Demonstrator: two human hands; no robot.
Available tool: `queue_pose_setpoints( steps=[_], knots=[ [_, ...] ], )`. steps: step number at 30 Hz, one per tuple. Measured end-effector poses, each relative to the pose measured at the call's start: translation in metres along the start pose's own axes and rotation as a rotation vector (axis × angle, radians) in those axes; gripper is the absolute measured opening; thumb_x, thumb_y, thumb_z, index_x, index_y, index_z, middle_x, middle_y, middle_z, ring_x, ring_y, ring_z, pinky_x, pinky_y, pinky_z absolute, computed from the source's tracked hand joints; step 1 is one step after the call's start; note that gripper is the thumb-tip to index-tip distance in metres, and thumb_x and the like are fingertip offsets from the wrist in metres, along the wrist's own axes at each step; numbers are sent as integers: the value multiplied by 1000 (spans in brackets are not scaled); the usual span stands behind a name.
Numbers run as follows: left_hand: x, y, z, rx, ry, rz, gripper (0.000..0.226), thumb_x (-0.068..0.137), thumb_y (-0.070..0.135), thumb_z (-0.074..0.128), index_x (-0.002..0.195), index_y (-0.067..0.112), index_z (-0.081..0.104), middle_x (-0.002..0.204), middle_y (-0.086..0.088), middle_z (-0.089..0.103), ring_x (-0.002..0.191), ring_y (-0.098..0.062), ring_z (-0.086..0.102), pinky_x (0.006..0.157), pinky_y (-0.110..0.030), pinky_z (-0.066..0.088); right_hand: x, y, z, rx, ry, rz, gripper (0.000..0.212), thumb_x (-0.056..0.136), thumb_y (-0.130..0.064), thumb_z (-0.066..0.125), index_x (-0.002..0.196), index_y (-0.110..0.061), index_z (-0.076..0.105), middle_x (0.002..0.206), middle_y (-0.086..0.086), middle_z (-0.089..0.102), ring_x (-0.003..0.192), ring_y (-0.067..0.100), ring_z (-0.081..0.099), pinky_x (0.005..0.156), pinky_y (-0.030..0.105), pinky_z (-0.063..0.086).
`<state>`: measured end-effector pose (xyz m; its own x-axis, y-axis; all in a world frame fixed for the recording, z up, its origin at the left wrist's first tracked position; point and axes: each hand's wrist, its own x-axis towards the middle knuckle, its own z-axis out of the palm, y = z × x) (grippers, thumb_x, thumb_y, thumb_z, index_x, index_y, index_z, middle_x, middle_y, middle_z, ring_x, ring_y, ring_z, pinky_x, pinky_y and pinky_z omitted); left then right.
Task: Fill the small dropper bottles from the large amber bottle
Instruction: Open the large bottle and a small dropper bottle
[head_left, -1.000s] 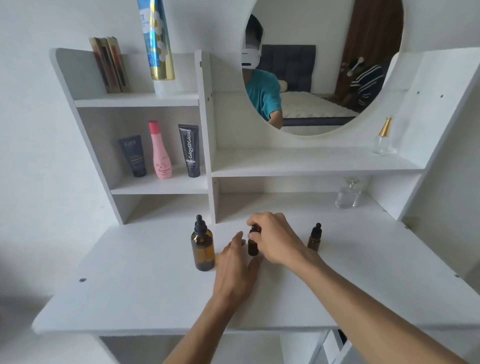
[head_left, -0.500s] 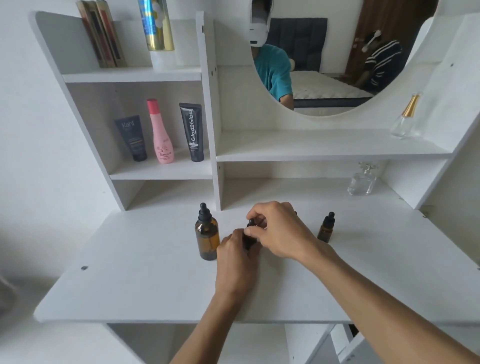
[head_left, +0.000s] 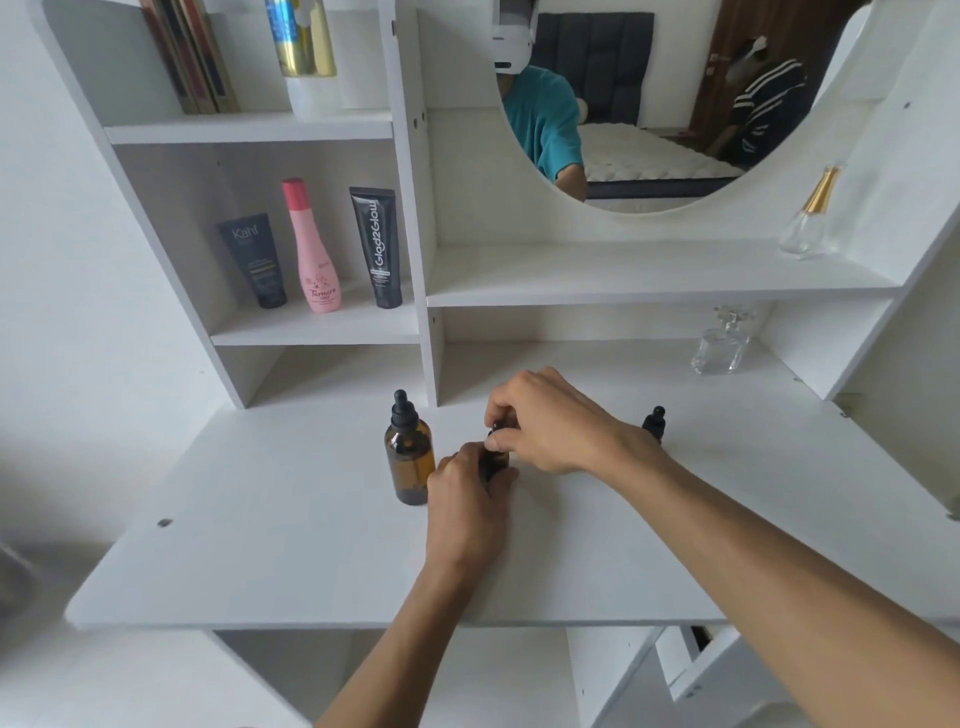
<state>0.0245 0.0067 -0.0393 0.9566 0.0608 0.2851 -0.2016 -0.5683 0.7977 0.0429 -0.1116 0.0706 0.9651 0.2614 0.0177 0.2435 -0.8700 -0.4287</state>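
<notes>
A white laminate vanity desk (head_left: 260, 519) with shelves and a round mirror (head_left: 649, 104) filled the view. Near the desk's middle stood the large amber glass bottle with a black dropper cap (head_left: 409, 457), upright and untouched. Just right of that bottle, the left hand (head_left: 467, 499) curled its fingers around the body of a small dark dropper bottle (head_left: 496, 460) resting on the desktop, while the right hand (head_left: 550, 421) pinched the small bottle's black cap between thumb and fingertips. Farther right of the amber bottle, a second small dropper bottle (head_left: 654, 422) stood partly hidden behind the right wrist.
</notes>
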Motion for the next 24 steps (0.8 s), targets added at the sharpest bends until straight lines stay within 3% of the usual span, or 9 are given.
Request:
queue_pose_setpoints(
  steps=[3,6,8,10,14,18,21,24],
  knots=[
    [0,0,0,-2,-2,-5,10,90,20,69,97,12,68,86,1,71,80,-22,63,70,-37,52,1,-1,-1,30,-39,-11,30,86,-8,70,114,-19,71,103,-4,69,96,16,66,87,39,58],
    [-1,-1,1,-6,-5,-14,10,91,20,68,95,12,66,85,0,72,80,-23,63,70,-38,52,1,-3,-2,-11,-37,-4,25,87,-19,74,112,-19,69,110,0,67,96,18,64,85,37,56],
    [-1,-1,1,3,-13,-12,11,91,21,68,97,12,66,86,-1,72,81,-22,63,70,-37,52,0,-4,-3,-33,-37,-5,24,88,-11,70,110,-21,70,109,1,65,96,19,63,85,37,57],
    [-1,1,1,2,-17,-14,12,91,21,67,97,11,66,86,-2,71,80,-24,62,69,-36,50,0,-5,-3,-38,-50,-20,36,86,0,64,115,-21,69,109,-1,64,98,15,60,86,36,57],
    [-4,2,0,-10,-13,-9,10,92,20,66,96,11,66,83,-3,70,79,-25,61,69,-40,51,4,-5,0,-112,-60,14,30,85,-16,74,113,-25,66,116,2,60,98,24,62,86,42,57],
    [-5,4,-1,-7,-11,-4,10,92,20,66,96,10,66,84,-4,69,79,-26,60,68,-39,51,3,-6,0,-130,-79,10,37,84,-7,68,115,-27,67,115,0,60,98,24,64,83,44,59],
    [-5,5,-2,-14,-9,-8,9,92,17,66,97,9,66,87,-5,71,80,-26,61,69,-38,50,3,-7,0,-161,-70,14,33,86,-19,75,118,-21,66,118,3,58,99,29,64,85,46,57],
    [-5,5,-3,-4,-15,-10,12,92,17,66,101,9,67,89,-5,72,83,-27,62,73,-41,51,4,-9,-3,-177,-66,-9,24,87,-17,75,110,-16,69,112,6,63,90,28,66,81,44,59]
  ],
)
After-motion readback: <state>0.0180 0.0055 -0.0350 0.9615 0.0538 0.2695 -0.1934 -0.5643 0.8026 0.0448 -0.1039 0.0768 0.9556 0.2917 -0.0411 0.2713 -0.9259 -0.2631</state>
